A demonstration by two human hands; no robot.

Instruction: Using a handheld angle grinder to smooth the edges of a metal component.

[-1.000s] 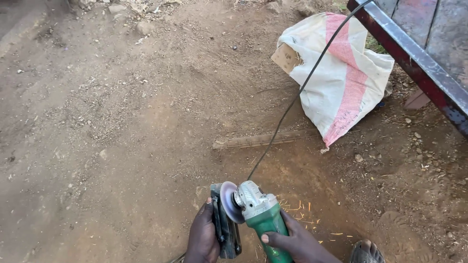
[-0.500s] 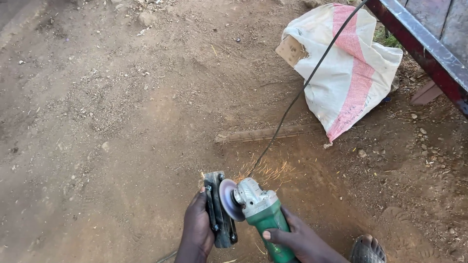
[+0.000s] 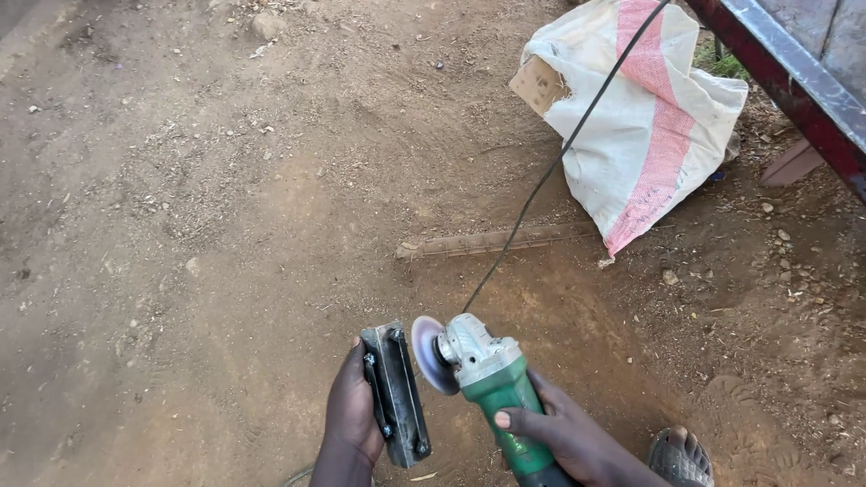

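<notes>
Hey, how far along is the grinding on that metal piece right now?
Done: cannot tell; no clearly ground area shows on the dark metal piece. In hand: the left hand holds that bolted piece upright off the dirt ground, and the right hand grips the green angle grinder, its disc beside the piece, apparently not touching, with no sparks. Left: probably more grinding, though the surface gives no clear sign.

One green angle grinder [image 3: 492,379], one dark metal bracket [image 3: 397,395], one black cable [image 3: 559,158], one white-and-pink woven sack [image 3: 649,117], one sandal [image 3: 681,455], two hands: left hand [image 3: 352,419], right hand [image 3: 577,437].
</notes>
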